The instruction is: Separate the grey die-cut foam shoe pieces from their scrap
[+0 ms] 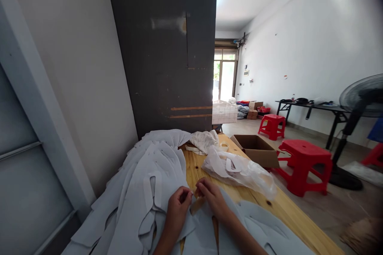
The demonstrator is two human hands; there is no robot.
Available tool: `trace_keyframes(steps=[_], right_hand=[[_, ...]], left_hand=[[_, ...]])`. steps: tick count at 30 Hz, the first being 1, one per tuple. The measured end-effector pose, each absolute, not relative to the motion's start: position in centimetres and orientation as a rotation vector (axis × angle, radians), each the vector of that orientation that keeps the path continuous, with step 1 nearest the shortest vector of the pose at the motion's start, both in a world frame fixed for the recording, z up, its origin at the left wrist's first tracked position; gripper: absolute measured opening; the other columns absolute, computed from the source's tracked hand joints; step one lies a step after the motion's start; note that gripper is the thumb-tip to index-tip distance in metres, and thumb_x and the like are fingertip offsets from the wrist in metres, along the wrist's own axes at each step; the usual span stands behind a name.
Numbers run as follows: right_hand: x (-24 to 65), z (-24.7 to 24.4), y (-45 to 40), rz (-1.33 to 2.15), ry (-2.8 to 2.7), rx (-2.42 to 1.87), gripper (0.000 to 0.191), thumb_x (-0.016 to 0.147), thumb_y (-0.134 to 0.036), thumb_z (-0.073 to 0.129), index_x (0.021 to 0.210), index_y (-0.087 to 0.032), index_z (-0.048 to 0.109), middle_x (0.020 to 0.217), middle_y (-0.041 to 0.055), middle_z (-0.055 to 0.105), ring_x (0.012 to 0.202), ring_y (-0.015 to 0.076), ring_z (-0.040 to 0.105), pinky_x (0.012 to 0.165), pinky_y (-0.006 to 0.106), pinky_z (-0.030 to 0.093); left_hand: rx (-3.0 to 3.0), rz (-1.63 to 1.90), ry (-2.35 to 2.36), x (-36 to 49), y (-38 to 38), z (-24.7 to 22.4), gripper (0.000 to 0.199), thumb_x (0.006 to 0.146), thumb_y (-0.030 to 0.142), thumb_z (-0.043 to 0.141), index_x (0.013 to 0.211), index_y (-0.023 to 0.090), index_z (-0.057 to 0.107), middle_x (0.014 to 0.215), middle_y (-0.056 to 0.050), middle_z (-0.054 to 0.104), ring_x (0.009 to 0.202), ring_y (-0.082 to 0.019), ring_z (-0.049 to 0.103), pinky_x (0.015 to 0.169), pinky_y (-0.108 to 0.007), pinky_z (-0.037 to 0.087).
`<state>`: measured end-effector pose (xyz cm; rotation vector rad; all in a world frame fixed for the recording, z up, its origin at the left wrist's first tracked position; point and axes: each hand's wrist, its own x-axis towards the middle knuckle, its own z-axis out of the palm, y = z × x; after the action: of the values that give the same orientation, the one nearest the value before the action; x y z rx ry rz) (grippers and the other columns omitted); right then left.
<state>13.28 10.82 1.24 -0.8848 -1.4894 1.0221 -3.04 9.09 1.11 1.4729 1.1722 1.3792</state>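
Observation:
Both hands are close together over the near part of the wooden table, above light grey cut sheets (203,223). My left hand (179,203) has its fingers curled, thumb and index pinched; what lies between them is too small to name. My right hand (211,195) is just to the right, its fingers bent and pressed together, with something small and indistinct at the tips. A tan strip or patch shows below the right fingers. A large layered pile of grey sheets (149,163) spreads on the left, with a U-shaped piece (148,193) on it.
Beyond my hands on the table (195,164) lie a clear plastic bag (248,173), a crumpled cloth (205,140) and a tape roll (224,146). An open cardboard box (260,155), red stools (305,155) and a fan (359,99) stand right. A dark panel (167,48) rises ahead.

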Motion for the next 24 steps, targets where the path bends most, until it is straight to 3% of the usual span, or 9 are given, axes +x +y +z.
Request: trace_keyframes(steps=[6, 18, 21, 24], right_hand=[[12.8, 1.2, 10.3, 0.957, -1.553, -0.942, 0.011, 0.086, -0.032, 0.067, 0.079, -0.025, 0.07, 0.072, -0.0002, 0.067, 0.068, 0.019, 0.06, 0.066, 0.029, 0.042], [12.5, -1.0, 11.9, 1.0, -1.467, -0.992, 0.012, 0.078, -0.03, 0.068, 0.068, -0.025, 0.063, 0.062, -0.0022, 0.06, 0.06, 0.0175, 0.053, 0.06, 0.027, 0.037], [12.4, -1.2, 12.5, 1.051, -1.393, -0.933, 0.017, 0.08, -0.034, 0.067, 0.069, -0.025, 0.058, 0.063, -0.0023, 0.058, 0.061, 0.0177, 0.054, 0.061, 0.028, 0.04], [12.3, -0.9, 13.0, 1.063, -1.339, -0.923, 0.03, 0.084, -0.05, 0.063, 0.069, -0.027, 0.051, 0.057, -0.0034, 0.053, 0.052, 0.0177, 0.053, 0.056, 0.028, 0.041]], left_hand=[[1.515, 1.356, 1.171, -2.9, 9.1, 1.1, 0.031, 0.082, 0.051, 0.072, 0.073, 0.021, 0.067, 0.07, -0.001, 0.063, 0.07, -0.021, 0.059, 0.067, -0.029, 0.045], [1.507, 1.401, 1.171, -2.7, 9.0, 1.0, 0.026, 0.08, 0.044, 0.073, 0.069, 0.022, 0.065, 0.067, 0.0, 0.06, 0.067, -0.02, 0.056, 0.067, -0.029, 0.045], [1.474, 1.414, 1.161, -2.9, 9.4, 0.8, 0.031, 0.08, 0.049, 0.074, 0.069, 0.022, 0.064, 0.065, 0.001, 0.057, 0.066, -0.019, 0.054, 0.068, -0.029, 0.046], [1.428, 1.433, 1.149, -3.1, 9.7, 0.8, 0.04, 0.078, 0.059, 0.075, 0.067, 0.023, 0.061, 0.063, 0.002, 0.054, 0.063, -0.018, 0.051, 0.065, -0.029, 0.045]])
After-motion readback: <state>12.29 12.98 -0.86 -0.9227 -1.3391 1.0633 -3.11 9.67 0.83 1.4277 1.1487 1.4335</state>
